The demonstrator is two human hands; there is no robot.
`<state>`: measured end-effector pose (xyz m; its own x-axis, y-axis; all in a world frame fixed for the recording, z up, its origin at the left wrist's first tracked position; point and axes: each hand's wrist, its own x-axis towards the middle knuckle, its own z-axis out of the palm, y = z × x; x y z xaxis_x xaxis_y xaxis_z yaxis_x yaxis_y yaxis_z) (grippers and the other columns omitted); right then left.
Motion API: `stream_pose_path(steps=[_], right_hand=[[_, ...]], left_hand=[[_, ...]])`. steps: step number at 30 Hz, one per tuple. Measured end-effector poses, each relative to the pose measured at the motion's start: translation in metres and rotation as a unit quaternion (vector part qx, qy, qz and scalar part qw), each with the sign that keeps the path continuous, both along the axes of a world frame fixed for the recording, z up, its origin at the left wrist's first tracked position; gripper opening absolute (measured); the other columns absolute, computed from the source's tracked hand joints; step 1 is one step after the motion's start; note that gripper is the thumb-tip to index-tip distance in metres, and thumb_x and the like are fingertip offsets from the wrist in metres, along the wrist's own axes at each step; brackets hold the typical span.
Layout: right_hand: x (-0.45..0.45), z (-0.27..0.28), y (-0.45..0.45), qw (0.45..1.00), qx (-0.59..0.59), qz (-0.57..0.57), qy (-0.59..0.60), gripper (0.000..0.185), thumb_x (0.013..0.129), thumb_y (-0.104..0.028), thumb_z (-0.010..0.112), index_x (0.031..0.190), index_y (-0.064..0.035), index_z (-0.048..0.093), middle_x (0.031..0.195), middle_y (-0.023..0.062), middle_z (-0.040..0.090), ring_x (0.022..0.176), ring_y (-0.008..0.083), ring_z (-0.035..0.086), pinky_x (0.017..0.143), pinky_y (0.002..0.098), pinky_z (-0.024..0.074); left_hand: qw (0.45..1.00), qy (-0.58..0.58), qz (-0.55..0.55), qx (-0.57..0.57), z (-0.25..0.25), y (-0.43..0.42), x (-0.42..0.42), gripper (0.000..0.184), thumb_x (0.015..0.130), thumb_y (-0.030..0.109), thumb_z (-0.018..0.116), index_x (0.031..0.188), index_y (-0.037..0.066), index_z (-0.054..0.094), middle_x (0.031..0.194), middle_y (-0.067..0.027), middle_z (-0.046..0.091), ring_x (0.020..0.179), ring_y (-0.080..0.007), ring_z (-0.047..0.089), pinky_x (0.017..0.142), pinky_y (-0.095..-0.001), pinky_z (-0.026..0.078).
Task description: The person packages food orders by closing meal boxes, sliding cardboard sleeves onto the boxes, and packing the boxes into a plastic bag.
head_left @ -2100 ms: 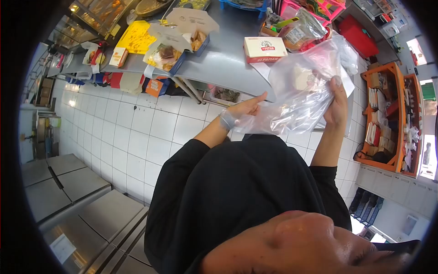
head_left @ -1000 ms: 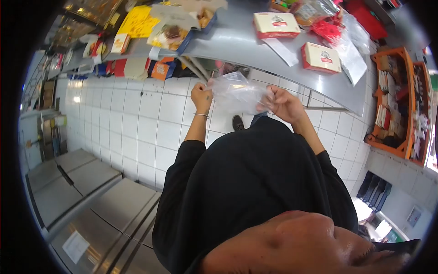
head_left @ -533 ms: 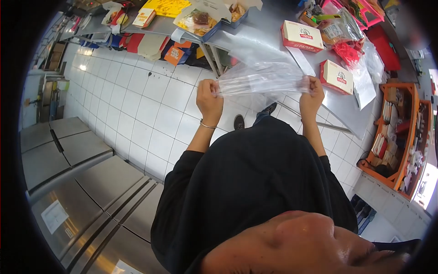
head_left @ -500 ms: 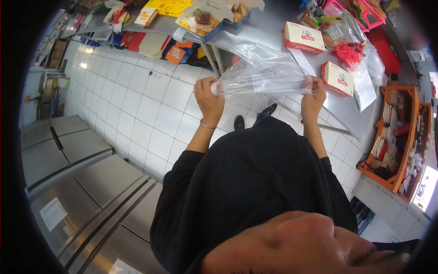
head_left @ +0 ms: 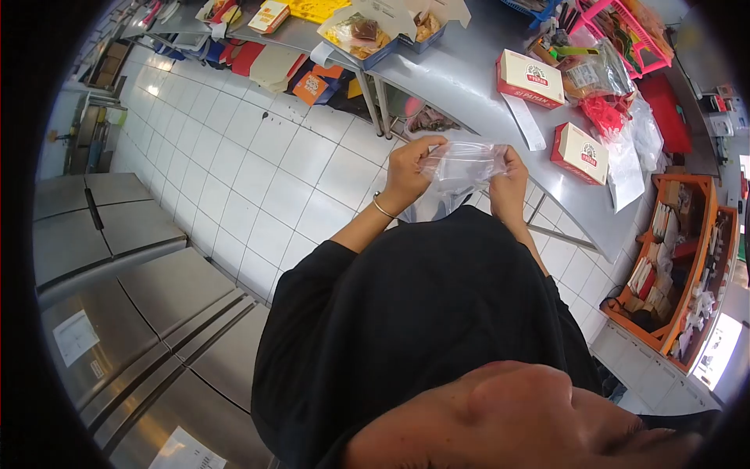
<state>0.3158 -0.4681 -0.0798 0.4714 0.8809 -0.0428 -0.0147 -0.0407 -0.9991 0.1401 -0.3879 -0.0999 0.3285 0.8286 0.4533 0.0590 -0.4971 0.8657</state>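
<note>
A clear plastic bag (head_left: pixel 462 168) is stretched between my two hands, in front of my body near the table's edge. My left hand (head_left: pixel 410 173) has its fingers closed on the bag's left side. On the right side, my right hand (head_left: pixel 509 184) pinches the bag. Two closed cream and red boxes, one (head_left: pixel 531 76) farther back and one (head_left: pixel 580 153) nearer, rest on the metal table (head_left: pixel 461 74) beyond my hands. A white paper strip (head_left: pixel 525 122) lies between them.
Open boxes of food (head_left: pixel 359 33) stand at the table's back left. A pink basket (head_left: pixel 625 35) and red plastic (head_left: pixel 605 116) are at the right. An orange shelf (head_left: pixel 678 270) stands farther right. Steel refrigerators (head_left: pixel 141 305) are at the lower left.
The bag came down from over the table, was spread wide between both hands, and is now held narrower and closer to my body. My hands have moved nearer each other.
</note>
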Motion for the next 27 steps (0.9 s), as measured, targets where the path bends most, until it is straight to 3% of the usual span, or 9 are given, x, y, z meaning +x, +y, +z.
stream_pose_path(steps=[4, 10, 13, 16, 19, 21, 23, 24, 27], right_hand=[[0.001, -0.007, -0.004, 1.000, -0.003, 0.000, 0.007, 0.032, 0.082, 0.011, 0.049, 0.108, 0.0024, 0.065, 0.102, 0.0054, 0.069, 0.092, 0.0125, 0.063, 0.082, 0.0264, 0.0487], [0.000, -0.012, -0.012, 0.998, -0.029, -0.001, -0.048, 0.032, 0.079, 0.006, 0.054, 0.108, 0.0032, 0.067, 0.095, 0.0083, 0.071, 0.091, 0.0153, 0.065, 0.081, 0.0304, 0.0497], [0.023, -0.034, -0.018, 0.979, -0.171, 0.108, -0.033, 0.027, 0.078, -0.002, 0.057, 0.102, 0.0037, 0.068, 0.085, 0.0173, 0.072, 0.085, 0.0231, 0.069, 0.078, 0.0354, 0.0511], [0.049, -0.066, -0.022, 0.929, -0.230, 0.159, -0.241, 0.025, 0.079, -0.007, 0.058, 0.099, 0.0002, 0.071, 0.084, 0.0238, 0.070, 0.082, 0.0357, 0.070, 0.074, 0.0411, 0.0517], [0.083, -0.039, -0.015, 0.878, -0.203, 0.088, -0.424, 0.024, 0.083, -0.010, 0.058, 0.101, -0.0046, 0.073, 0.089, 0.0248, 0.069, 0.083, 0.0433, 0.066, 0.073, 0.0460, 0.0512], [0.119, -0.050, -0.020, 0.857, -0.114, -0.022, -0.503, 0.020, 0.085, -0.014, 0.059, 0.098, -0.0068, 0.073, 0.088, 0.0215, 0.070, 0.078, 0.0434, 0.065, 0.070, 0.0483, 0.0498], [0.145, -0.012, -0.013, 0.807, -0.292, -0.108, -0.502, 0.030, 0.090, -0.032, 0.071, 0.089, -0.0022, 0.071, 0.066, 0.0118, 0.065, 0.062, 0.0293, 0.064, 0.061, 0.0384, 0.0516], [0.147, -0.006, -0.010, 0.840, -0.286, -0.113, -0.446, 0.035, 0.090, -0.036, 0.071, 0.087, -0.0019, 0.071, 0.063, 0.0094, 0.063, 0.060, 0.0258, 0.064, 0.059, 0.0362, 0.0513], [0.148, -0.005, 0.000, 0.939, -0.274, -0.066, -0.200, 0.042, 0.092, -0.042, 0.071, 0.087, -0.0004, 0.070, 0.064, 0.0039, 0.062, 0.057, 0.0133, 0.063, 0.054, 0.0285, 0.0501]], left_hand=[[0.997, -0.007, -0.063, -0.043, -0.004, -0.003, 0.007, 0.028, 0.089, 0.010, 0.064, 0.116, 0.007, 0.071, 0.077, -0.0097, 0.063, 0.064, -0.0229, 0.057, 0.061, -0.0353, 0.046], [0.968, 0.165, -0.080, 0.169, 0.008, 0.006, 0.013, 0.046, 0.084, 0.007, 0.063, 0.129, 0.011, 0.067, 0.102, -0.0133, 0.067, 0.086, -0.0262, 0.061, 0.077, -0.0340, 0.048], [0.906, 0.147, -0.318, -0.237, -0.010, 0.010, 0.020, 0.060, 0.081, -0.002, 0.061, 0.139, 0.012, 0.060, 0.141, -0.0103, 0.057, 0.112, -0.0194, 0.058, 0.094, -0.0307, 0.046], [0.890, 0.062, -0.401, -0.207, 0.021, 0.010, 0.026, 0.068, 0.083, 0.001, 0.057, 0.149, 0.014, 0.050, 0.133, -0.0047, 0.064, 0.102, -0.0174, 0.062, 0.090, -0.0310, 0.048], [0.778, 0.106, -0.450, -0.425, 0.047, 0.023, 0.015, 0.063, 0.090, 0.011, 0.046, 0.153, 0.012, 0.043, 0.138, -0.0091, 0.061, 0.107, -0.0146, 0.059, 0.097, -0.0291, 0.045], [0.826, 0.080, -0.407, -0.381, 0.040, 0.036, 0.001, 0.061, 0.089, 0.011, 0.050, 0.149, 0.011, 0.048, 0.128, -0.0084, 0.064, 0.099, -0.0170, 0.061, 0.088, -0.0322, 0.047], [0.913, 0.055, -0.299, -0.271, 0.022, 0.051, -0.014, 0.058, 0.087, 0.010, 0.053, 0.145, 0.010, 0.053, 0.118, -0.0077, 0.067, 0.091, -0.0195, 0.062, 0.080, -0.0352, 0.048], [0.946, 0.111, -0.214, -0.217, 0.020, 0.058, -0.021, 0.057, 0.087, 0.010, 0.055, 0.144, 0.009, 0.055, 0.114, -0.0073, 0.069, 0.087, -0.0207, 0.063, 0.075, -0.0368, 0.049], [0.908, 0.398, 0.009, -0.133, 0.007, 0.062, -0.030, 0.053, 0.086, 0.013, 0.064, 0.139, 0.010, 0.059, 0.122, -0.0112, 0.066, 0.093, -0.0276, 0.064, 0.082, -0.0428, 0.048]])
